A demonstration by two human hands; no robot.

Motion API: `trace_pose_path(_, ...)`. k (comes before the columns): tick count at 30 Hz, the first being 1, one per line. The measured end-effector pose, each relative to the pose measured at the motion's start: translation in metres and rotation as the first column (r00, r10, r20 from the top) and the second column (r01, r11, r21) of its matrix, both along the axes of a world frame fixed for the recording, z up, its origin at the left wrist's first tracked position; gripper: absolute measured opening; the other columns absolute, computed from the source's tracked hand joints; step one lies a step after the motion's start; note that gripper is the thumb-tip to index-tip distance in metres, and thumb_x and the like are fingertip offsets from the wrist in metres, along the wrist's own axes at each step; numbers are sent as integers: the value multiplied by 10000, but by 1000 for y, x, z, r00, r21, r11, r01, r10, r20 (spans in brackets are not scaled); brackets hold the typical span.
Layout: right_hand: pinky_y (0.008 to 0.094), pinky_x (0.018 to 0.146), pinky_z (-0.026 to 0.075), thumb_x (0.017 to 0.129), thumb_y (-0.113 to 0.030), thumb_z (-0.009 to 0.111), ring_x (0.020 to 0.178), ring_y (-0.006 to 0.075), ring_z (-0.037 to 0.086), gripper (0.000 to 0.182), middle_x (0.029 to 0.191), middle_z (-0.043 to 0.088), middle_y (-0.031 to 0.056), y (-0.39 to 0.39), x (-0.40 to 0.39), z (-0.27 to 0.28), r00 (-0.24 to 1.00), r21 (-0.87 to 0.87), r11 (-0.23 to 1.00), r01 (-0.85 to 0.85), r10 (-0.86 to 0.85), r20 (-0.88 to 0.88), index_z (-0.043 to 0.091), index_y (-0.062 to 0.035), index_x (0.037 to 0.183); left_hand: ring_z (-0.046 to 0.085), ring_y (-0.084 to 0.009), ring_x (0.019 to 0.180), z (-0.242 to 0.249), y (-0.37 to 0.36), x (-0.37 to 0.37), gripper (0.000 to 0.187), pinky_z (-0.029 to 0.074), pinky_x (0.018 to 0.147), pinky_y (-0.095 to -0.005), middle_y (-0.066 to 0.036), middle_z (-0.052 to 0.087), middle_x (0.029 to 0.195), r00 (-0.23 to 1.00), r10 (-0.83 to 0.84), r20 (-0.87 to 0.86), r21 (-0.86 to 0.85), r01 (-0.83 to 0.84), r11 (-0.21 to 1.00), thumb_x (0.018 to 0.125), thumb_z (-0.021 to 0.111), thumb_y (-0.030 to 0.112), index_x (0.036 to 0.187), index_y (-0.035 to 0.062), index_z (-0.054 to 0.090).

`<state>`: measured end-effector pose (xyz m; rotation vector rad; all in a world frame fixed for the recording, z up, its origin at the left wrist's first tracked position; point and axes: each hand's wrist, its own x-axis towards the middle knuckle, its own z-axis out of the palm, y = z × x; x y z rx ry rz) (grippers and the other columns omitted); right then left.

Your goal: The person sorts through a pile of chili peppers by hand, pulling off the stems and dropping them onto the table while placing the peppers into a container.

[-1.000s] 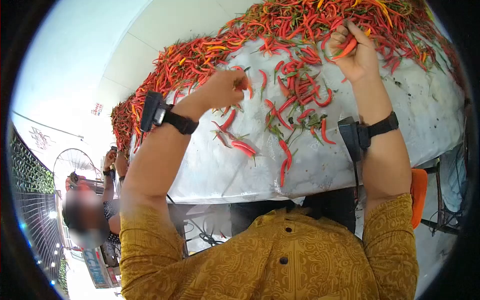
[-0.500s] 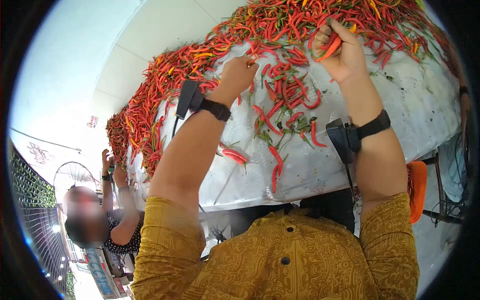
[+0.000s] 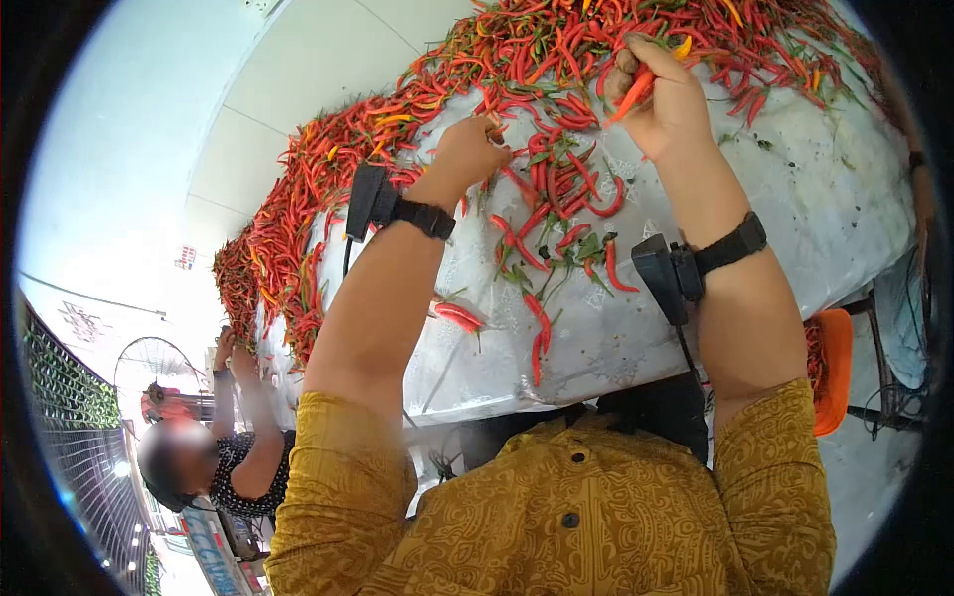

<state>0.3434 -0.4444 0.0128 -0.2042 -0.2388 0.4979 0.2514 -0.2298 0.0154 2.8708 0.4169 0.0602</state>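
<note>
Where hands work: both reach up to a white tabletop [image 3: 696, 328] strewn with chillies, below the long chilli heap [image 3: 556, 50].
Left hand [image 3: 467, 154]: fingers curled, tips pinching at loose chillies [image 3: 556, 199] beside the heap; what it grips is hidden.
Right hand [image 3: 661, 99]: closed around a small bunch of chillies [image 3: 636, 91] at the heap's edge.
Step, judged: gathering chillies by hand.
Next move needs: a firm pinch on one pod.
Co-worker [image 3: 234, 457]: far along the heap.

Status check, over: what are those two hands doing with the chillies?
Right hand gripping a red chilli. Left hand down among loose chillies. Nothing blocking.
</note>
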Motion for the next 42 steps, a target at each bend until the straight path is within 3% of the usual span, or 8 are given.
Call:
trace_pose_path(2,266,511,399,771,-114,611,532,108,486,77,639,552,17,3,-4,-1,918,-293,888,355,-271,290,596,-44,800,597,-283,762,-6,-5,0,278,462,699,-364,-145,630,827,993,-8,121,-92,19,996,669,679,214,867,24,630)
trace_pose_path(4,254,511,394,749,-125,620,532,90,481,94,631,553,3,5,-3,-3,847,-389,781,489,-319,425,607,-40,790,577,-270,860,-20,-10,1,244,452,754,-348,-121,617,894,881,-403,247,98,391,915,688,650,133,913,41,629)
trace_pose_path(5,242,511,389,728,-136,630,531,72,476,112,622,554,-10,6,-2,-3,757,-451,644,619,-335,560,619,-37,780,577,-270,860,-21,-10,0,244,452,754,-348,-121,617,894,880,-404,250,95,393,915,688,650,133,913,41,629)
trace_pose_path(14,255,539,404,729,-171,608,550,75,487,137,596,551,4,9,-6,-5,676,-518,457,723,-316,666,595,-37,756,551,-281,922,18,2,-40,296,448,795,-361,-122,576,946,924,-372,88,54,368,928,665,635,108,959,78,636)
trace_pose_path(23,296,587,426,743,-194,607,586,149,533,187,642,588,60,14,-4,-12,531,-432,348,832,-277,801,586,-18,802,562,-162,626,30,-38,-30,196,439,595,-314,-120,567,653,984,-170,59,-172,178,969,735,608,155,856,2,632)
trace_pose_path(30,303,579,424,746,-189,596,572,155,523,183,631,578,74,12,-6,-10,558,-453,376,808,-243,793,582,-15,800,533,-241,507,-6,-34,0,376,414,511,-357,-147,555,560,993,-120,19,133,117,984,701,643,358,739,-16,624)
trace_pose_path(32,300,577,424,746,-188,592,570,152,522,180,631,578,73,11,-7,-10,550,-448,373,812,-235,802,582,-16,799,590,-280,601,7,-32,-4,410,452,566,-377,-156,596,615,980,-19,-197,-2,19,1000,633,689,391,696,-11,637)
trace_pose_path(42,294,589,434,745,-189,572,587,142,549,178,623,583,65,12,-7,-11,564,-459,385,800,-224,795,596,-29,818,518,-176,544,4,-31,-15,253,415,512,-322,-101,567,599,992,-34,-121,-345,-10,938,596,659,226,676,-12,622)
